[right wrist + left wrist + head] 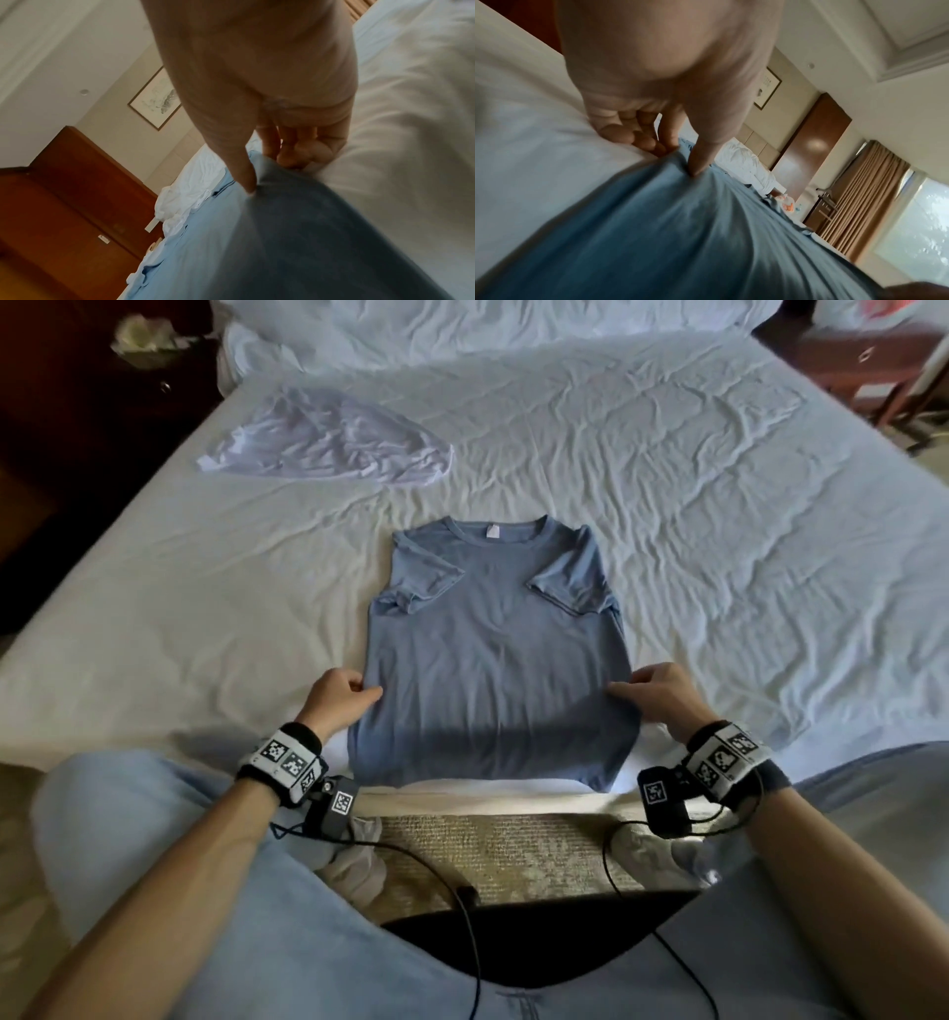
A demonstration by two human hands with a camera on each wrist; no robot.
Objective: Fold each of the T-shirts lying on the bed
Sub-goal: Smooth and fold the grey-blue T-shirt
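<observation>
A blue T-shirt (495, 660) was laid flat on the bed (719, 516), collar away from the person, with both sleeves already folded inward onto the chest. Its hem lay at the near edge of the mattress.

The left side edge of the shirt was pinched by the left hand (339, 698) a little above the hem. In the left wrist view, the thumb was pressed down on the blue cloth while the curled fingers (639, 140) were tucked against the sheet at the shirt's edge, so the fabric was gripped between them. The right side edge was pinched in the same manner by the right hand (662, 693); in the right wrist view, the thumb lay on top of the cloth and the curled fingers (295, 156) were closed under its edge. A small ridge of fabric was raised at each grip.

A second, white T-shirt (328, 436) was left crumpled on the far left part of the bed, well apart from the blue one. Pillows (462, 325) were seen at the head of the bed.
</observation>
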